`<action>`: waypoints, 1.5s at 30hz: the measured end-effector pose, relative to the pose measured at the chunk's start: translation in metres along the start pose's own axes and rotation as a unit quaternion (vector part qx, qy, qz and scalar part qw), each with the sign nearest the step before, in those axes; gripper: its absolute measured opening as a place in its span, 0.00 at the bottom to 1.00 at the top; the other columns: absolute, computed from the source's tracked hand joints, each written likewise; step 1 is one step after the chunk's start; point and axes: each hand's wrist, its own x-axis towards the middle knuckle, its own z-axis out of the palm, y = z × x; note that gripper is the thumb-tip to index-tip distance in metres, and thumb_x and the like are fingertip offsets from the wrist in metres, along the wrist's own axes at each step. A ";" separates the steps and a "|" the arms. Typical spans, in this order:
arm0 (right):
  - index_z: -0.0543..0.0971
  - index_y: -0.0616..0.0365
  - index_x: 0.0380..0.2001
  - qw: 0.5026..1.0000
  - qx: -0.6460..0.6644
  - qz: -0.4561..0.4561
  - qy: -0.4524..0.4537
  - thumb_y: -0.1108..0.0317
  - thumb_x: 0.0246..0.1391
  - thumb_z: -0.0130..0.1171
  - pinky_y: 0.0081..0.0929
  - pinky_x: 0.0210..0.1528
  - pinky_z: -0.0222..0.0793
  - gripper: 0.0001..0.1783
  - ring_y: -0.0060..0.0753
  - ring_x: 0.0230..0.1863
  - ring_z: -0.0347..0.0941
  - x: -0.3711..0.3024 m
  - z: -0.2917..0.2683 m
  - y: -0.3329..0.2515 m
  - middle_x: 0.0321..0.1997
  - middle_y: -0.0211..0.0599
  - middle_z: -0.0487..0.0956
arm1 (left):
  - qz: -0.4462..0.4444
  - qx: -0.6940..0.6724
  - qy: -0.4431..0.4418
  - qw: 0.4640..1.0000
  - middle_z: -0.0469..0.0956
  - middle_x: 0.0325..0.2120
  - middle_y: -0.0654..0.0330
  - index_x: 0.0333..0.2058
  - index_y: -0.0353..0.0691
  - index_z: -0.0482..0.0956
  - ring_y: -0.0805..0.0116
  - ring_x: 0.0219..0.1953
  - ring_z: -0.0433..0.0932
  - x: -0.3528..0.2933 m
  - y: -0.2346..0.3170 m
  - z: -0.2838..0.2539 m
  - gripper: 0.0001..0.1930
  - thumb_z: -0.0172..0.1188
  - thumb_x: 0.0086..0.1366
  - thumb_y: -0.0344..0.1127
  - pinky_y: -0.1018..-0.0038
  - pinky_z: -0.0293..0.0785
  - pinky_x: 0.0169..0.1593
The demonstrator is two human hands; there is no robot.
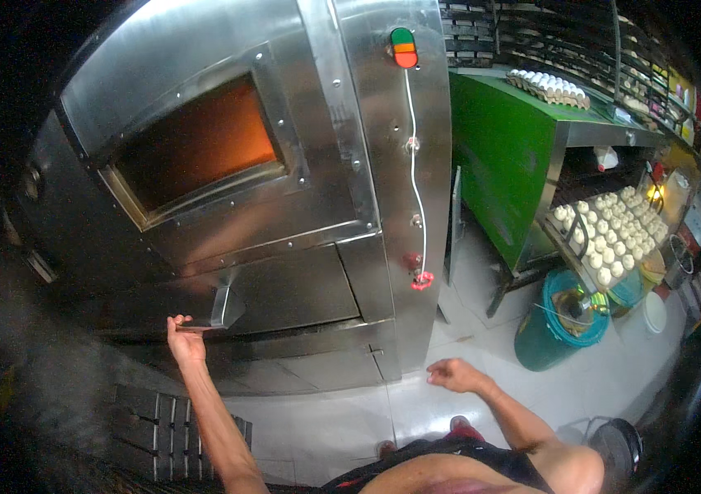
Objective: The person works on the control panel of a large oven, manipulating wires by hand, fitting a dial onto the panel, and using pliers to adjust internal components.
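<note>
Left hand (186, 342) curled firmly round the steel handle (220, 311); right of that grip, the right hand (456, 375) hangs half-open, nothing visible in it. Above the handle, the oven window (202, 148) glows orange; far right, dough balls (611, 236) sit in rows.

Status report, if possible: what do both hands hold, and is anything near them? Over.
Left hand gripping metal handle on steel oven. Right hand holding nothing, loosely curled. Teal bucket, dough tray off to the right, apart from both hands.
</note>
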 end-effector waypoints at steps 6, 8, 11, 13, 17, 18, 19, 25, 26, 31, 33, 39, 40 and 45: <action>0.82 0.62 0.53 0.971 0.193 -0.106 0.098 0.63 0.61 0.67 0.31 0.54 0.74 0.21 0.27 0.49 0.79 0.027 -0.136 -0.043 0.49 0.35 0.84 | 0.061 0.230 0.133 0.962 0.76 0.34 0.66 0.36 0.46 0.72 0.68 0.41 0.76 -0.032 0.014 0.019 0.13 0.50 0.78 0.46 0.60 0.72 0.50; 0.81 0.62 0.54 0.931 0.240 -0.223 0.159 0.65 0.61 0.67 0.29 0.55 0.73 0.20 0.25 0.48 0.78 0.040 -0.183 -0.055 0.46 0.33 0.84 | 0.182 0.458 0.240 0.837 0.78 0.40 0.64 0.40 0.43 0.75 0.68 0.43 0.77 -0.056 0.031 0.022 0.11 0.52 0.77 0.43 0.66 0.73 0.50; 0.79 0.64 0.55 0.864 0.279 -0.357 0.219 0.65 0.62 0.66 0.31 0.58 0.71 0.21 0.26 0.51 0.76 0.065 -0.265 -0.095 0.47 0.34 0.82 | 0.480 0.419 0.256 0.727 0.79 0.46 0.60 0.49 0.39 0.76 0.70 0.43 0.78 -0.104 -0.013 0.157 0.10 0.55 0.75 0.36 0.74 0.75 0.49; 0.76 0.66 0.58 0.822 0.259 -0.432 0.266 0.62 0.64 0.64 0.31 0.62 0.69 0.25 0.28 0.55 0.75 0.091 -0.314 -0.140 0.49 0.35 0.81 | 0.446 0.428 0.065 0.783 0.79 0.44 0.60 0.52 0.37 0.76 0.74 0.42 0.78 -0.157 -0.047 0.316 0.12 0.58 0.73 0.31 0.74 0.77 0.48; 0.71 0.62 0.65 0.762 0.328 -0.520 0.204 0.59 0.64 0.64 0.29 0.59 0.71 0.31 0.30 0.54 0.77 0.152 -0.360 -0.233 0.56 0.42 0.80 | 0.382 0.539 -0.143 0.737 0.75 0.53 0.54 0.62 0.36 0.68 0.68 0.50 0.78 -0.186 -0.093 0.503 0.25 0.64 0.70 0.34 0.72 0.78 0.52; 0.70 0.62 0.66 0.776 0.313 -0.514 0.190 0.55 0.63 0.65 0.30 0.58 0.71 0.34 0.32 0.52 0.78 0.159 -0.363 -0.249 0.53 0.41 0.82 | 0.364 0.524 -0.164 0.752 0.74 0.54 0.52 0.64 0.37 0.65 0.68 0.49 0.78 -0.175 -0.102 0.526 0.29 0.65 0.70 0.37 0.72 0.79 0.50; 0.71 0.63 0.64 0.773 0.321 -0.518 0.176 0.52 0.63 0.64 0.29 0.57 0.71 0.34 0.32 0.50 0.79 0.153 -0.357 -0.268 0.48 0.41 0.84 | 0.374 0.545 -0.143 0.736 0.73 0.53 0.51 0.66 0.37 0.63 0.68 0.46 0.79 -0.167 -0.106 0.542 0.31 0.66 0.69 0.40 0.71 0.80 0.48; 0.79 0.64 0.45 0.738 0.269 -0.551 0.284 0.50 0.61 0.63 0.43 0.50 0.74 0.25 0.55 0.48 0.81 0.175 -0.355 -0.302 0.45 0.57 0.83 | 0.486 0.625 -0.092 0.604 0.76 0.27 0.63 0.58 0.37 0.72 0.77 0.26 0.80 -0.142 -0.119 0.599 0.26 0.68 0.67 0.41 0.78 0.78 0.30; 0.80 0.64 0.44 0.726 0.271 -0.561 0.290 0.50 0.61 0.64 0.44 0.50 0.74 0.24 0.55 0.47 0.81 0.175 -0.354 -0.304 0.44 0.57 0.83 | 0.495 0.627 -0.096 0.593 0.75 0.24 0.64 0.56 0.37 0.74 0.78 0.24 0.79 -0.142 -0.117 0.599 0.24 0.68 0.67 0.41 0.79 0.77 0.29; 0.80 0.65 0.42 0.717 0.270 -0.567 0.303 0.51 0.60 0.65 0.45 0.47 0.74 0.23 0.56 0.43 0.81 0.171 -0.354 -0.302 0.40 0.54 0.82 | 0.508 0.653 -0.054 0.559 0.74 0.22 0.66 0.51 0.36 0.77 0.78 0.23 0.79 -0.154 -0.111 0.603 0.18 0.67 0.68 0.39 0.79 0.78 0.28; 0.81 0.65 0.42 0.713 0.270 -0.567 0.312 0.52 0.60 0.66 0.44 0.46 0.74 0.23 0.55 0.42 0.80 0.172 -0.352 -0.304 0.40 0.53 0.82 | 0.502 0.660 -0.044 0.557 0.73 0.22 0.66 0.52 0.36 0.76 0.78 0.24 0.80 -0.166 -0.098 0.601 0.18 0.66 0.68 0.39 0.78 0.79 0.29; 0.81 0.63 0.41 0.719 0.280 -0.563 0.296 0.53 0.61 0.65 0.43 0.46 0.74 0.21 0.52 0.41 0.80 0.172 -0.353 -0.302 0.37 0.50 0.82 | 0.410 0.556 -0.057 0.720 0.77 0.32 0.60 0.55 0.37 0.74 0.73 0.29 0.81 -0.211 -0.085 0.589 0.18 0.63 0.71 0.37 0.76 0.80 0.35; 0.81 0.64 0.42 0.718 0.280 -0.565 0.294 0.53 0.61 0.65 0.42 0.47 0.74 0.22 0.51 0.41 0.80 0.171 -0.352 -0.301 0.37 0.50 0.82 | 0.403 0.530 -0.067 0.743 0.78 0.34 0.59 0.56 0.37 0.73 0.72 0.30 0.81 -0.218 -0.090 0.581 0.19 0.63 0.71 0.37 0.75 0.80 0.36; 0.79 0.67 0.50 0.673 0.285 -0.570 0.375 0.56 0.60 0.66 0.38 0.51 0.73 0.24 0.47 0.45 0.78 0.181 -0.344 -0.300 0.43 0.50 0.80 | 0.244 0.390 -0.122 0.879 0.76 0.42 0.54 0.60 0.37 0.66 0.68 0.33 0.81 -0.266 -0.159 0.523 0.23 0.61 0.71 0.38 0.73 0.82 0.35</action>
